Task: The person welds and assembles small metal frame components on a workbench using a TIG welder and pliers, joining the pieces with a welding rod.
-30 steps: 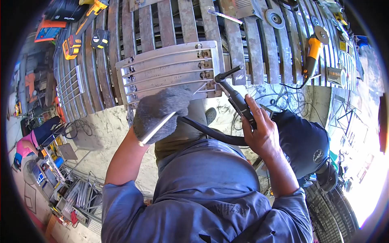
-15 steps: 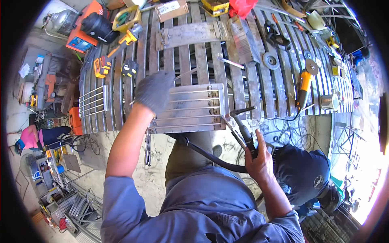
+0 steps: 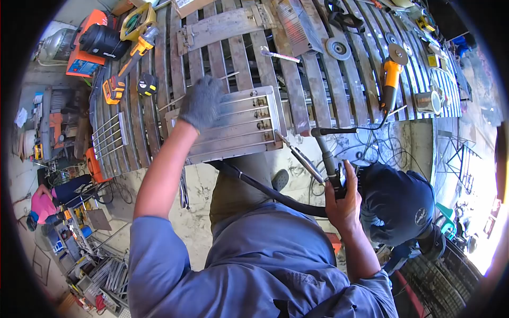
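Observation:
My left hand [image 3: 201,103], in a dark grey glove, is closed over the left part of a flat metal plate [image 3: 233,135] with several thin bars across it. Whatever its fingers hold is hidden; a thin rod [image 3: 229,76] shows beyond it. Bare, my right hand [image 3: 343,204] grips a TIG torch [image 3: 327,156] with a pink nozzle and long back cap, its index finger extended. The nozzle is apart from the plate's right edge. Locking pliers [image 3: 306,161] reach from the plate's right corner toward that hand. A black hose [image 3: 265,193] runs across my front.
The slatted metal table [image 3: 313,106] carries an angle grinder [image 3: 391,79], a grinding disc [image 3: 338,49], a tape measure [image 3: 147,84], a yellow power tool [image 3: 139,50] and a barred metal piece [image 3: 108,137]. A large dark rounded thing [image 3: 397,204] is close on my right. A person in pink [image 3: 42,205] is far left.
The view has shifted, so the table and plate appear higher and further left. My left hand has moved rightward over the plate. The torch has turned, its nozzle now pointing left.

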Available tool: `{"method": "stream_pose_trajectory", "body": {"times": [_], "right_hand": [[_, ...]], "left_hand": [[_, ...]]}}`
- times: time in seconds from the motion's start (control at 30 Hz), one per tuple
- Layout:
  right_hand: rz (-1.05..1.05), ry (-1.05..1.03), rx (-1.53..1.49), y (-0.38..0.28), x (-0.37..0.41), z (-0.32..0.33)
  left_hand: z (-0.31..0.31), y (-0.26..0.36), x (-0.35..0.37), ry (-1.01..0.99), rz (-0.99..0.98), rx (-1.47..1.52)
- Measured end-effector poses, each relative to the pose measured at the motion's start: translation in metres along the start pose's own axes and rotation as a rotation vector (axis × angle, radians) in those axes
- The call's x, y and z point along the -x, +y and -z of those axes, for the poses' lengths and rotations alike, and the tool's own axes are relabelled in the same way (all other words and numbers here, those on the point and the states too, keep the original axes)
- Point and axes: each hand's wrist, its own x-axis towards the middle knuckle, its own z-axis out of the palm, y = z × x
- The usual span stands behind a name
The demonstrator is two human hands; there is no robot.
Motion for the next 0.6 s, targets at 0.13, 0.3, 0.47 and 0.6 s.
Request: {"method": "stream_pose_trajectory", "body": {"times": [0.13, 0.3, 0.47, 0.6], "right_hand": [[0.181, 0.032, 0.039, 0.009, -0.012, -0.012], [0.144, -0.047, 0.033, -0.001, -0.021, -0.015], [0.169, -0.069, 0.076, -0.007, -0.029, -0.016], [0.148, -0.076, 0.064, -0.01, -0.033, -0.018]], "left_hand": [[0.001, 0.086, 0.063, 0.108, -0.105, 0.501], [-0.025, 0.134, 0.095, 0.039, 0.052, 0.476], [-0.035, 0.147, 0.091, 0.051, 0.146, 0.489], [-0.035, 0.149, 0.086, 0.064, 0.157, 0.508]]}}
